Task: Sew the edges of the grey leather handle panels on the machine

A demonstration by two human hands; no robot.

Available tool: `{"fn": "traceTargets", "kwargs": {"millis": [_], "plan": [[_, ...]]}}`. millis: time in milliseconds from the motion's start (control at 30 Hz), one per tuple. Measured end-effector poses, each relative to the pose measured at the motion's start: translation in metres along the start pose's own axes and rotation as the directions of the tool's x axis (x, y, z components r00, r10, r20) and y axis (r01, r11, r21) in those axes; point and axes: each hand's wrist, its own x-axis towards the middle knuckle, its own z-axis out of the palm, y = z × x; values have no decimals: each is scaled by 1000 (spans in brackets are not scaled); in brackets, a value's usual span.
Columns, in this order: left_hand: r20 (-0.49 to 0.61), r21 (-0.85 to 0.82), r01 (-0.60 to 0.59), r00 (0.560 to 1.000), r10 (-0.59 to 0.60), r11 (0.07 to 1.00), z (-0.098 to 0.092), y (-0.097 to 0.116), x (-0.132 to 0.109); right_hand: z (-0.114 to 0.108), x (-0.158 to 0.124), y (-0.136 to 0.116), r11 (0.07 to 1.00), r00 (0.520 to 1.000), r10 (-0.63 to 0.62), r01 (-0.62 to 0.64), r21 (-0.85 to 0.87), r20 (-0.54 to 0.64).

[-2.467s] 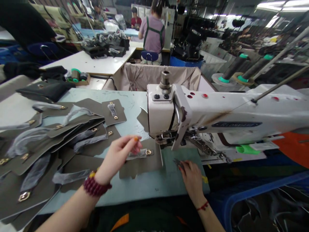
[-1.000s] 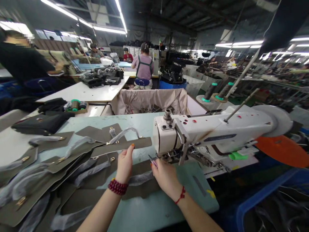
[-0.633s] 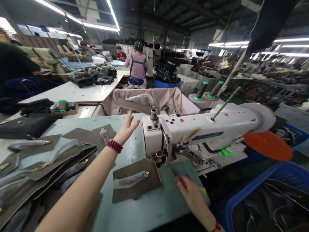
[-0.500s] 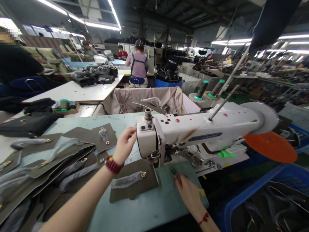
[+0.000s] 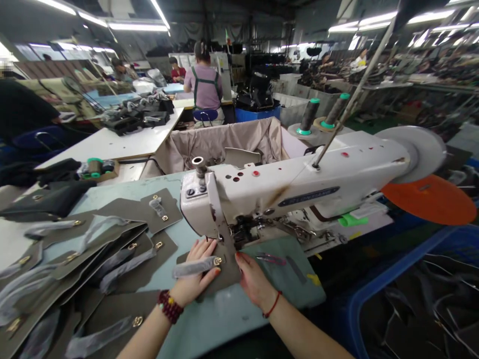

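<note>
A white sewing machine (image 5: 299,184) stands on the pale green table, its needle end at the centre. Below that end lies a grey-brown panel (image 5: 228,271) with a plastic-wrapped strap (image 5: 192,268) and a gold clasp. Flat on the panel's left part rests my left hand (image 5: 196,279), fingers spread, the strap crossing over it. My right hand (image 5: 254,281) pinches the panel's right edge between thumb and fingers. Just right of it, pink-handled snips (image 5: 271,259) lie on the table beside a dark flat strip (image 5: 296,269).
Many similar panels (image 5: 112,249) with wrapped straps overlap at the left. A blue basket (image 5: 355,304) of panels stands at the lower right. Behind the machine is a cloth-lined bin (image 5: 224,134). Thread cones (image 5: 309,117) stand behind the machine; a person in purple (image 5: 204,87) sits farther back.
My left hand has come down from the machine head onto the panel. My right hand has let go of the snips and moved left to the panel's edge. The view has shifted.
</note>
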Motion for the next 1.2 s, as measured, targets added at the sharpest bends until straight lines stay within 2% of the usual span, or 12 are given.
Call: {"fn": "traceTargets", "kwargs": {"millis": [67,133,200,267,367,433,533,600,667,867,1200], "plan": [[124,-84,6,992,4,996,-9,-9,17,7,0,5,989,998,54,-50,141,-24],[251,-225,127,966,-69,966,-19,-14,24,13,0,3,991,997,57,-50,124,-59],[355,-351,294,920,-164,889,-32,-13,27,18,2,-5,999,996,-20,17,-29,-90],[427,-431,409,878,-218,805,-45,-7,30,23,5,-14,970,987,-128,104,-218,-97],[459,-463,461,855,-241,757,-62,6,36,24,9,-22,891,972,-215,154,-427,-97],[411,-411,423,877,-250,808,-68,18,39,21,10,-23,843,966,-250,182,-507,-69],[225,-159,197,961,-159,967,-72,34,42,15,9,-18,858,961,-276,248,-450,2],[160,50,46,986,-54,998,-73,43,43,13,9,-14,900,965,-263,246,-361,3],[172,164,-34,985,6,986,-73,47,44,12,9,-10,934,973,-228,211,-289,-23],[194,204,-91,980,51,975,-79,47,48,15,11,-6,982,989,-137,130,-135,-48],[181,185,-86,982,52,979,-81,47,51,17,11,-11,990,995,-89,83,-113,-52]]}}
